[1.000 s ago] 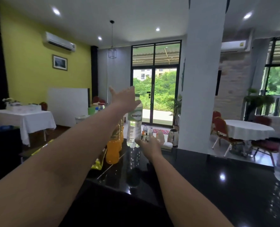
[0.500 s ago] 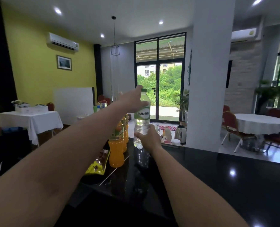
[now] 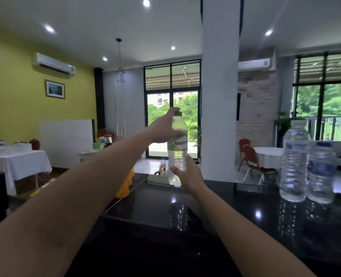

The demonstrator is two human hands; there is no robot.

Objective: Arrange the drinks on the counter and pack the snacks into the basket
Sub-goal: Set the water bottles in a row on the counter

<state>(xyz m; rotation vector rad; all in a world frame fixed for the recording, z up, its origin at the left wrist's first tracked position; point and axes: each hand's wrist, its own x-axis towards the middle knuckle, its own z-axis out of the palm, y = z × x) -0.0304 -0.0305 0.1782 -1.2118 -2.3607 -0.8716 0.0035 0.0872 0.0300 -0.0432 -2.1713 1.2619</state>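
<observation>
Head view: left hand (image 3: 161,132) grips bottle (image 3: 178,150) at shoulder, right hand (image 3: 187,174) its base. Two waters (image 3: 294,166) stand on counter (image 3: 245,220); snack packing looks undone.

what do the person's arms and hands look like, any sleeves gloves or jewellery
The left forearm and right forearm are bare to the frame edge, with no sleeve in view. The left hand and right hand wear no gloves; no watch, bracelet or ring shows.

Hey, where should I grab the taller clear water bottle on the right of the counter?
Grip the taller bottle round its ribbed middle, coming from its left. It stands upright, and the shorter bottle stands close on its right, likely leaving fingers no room there.
</observation>
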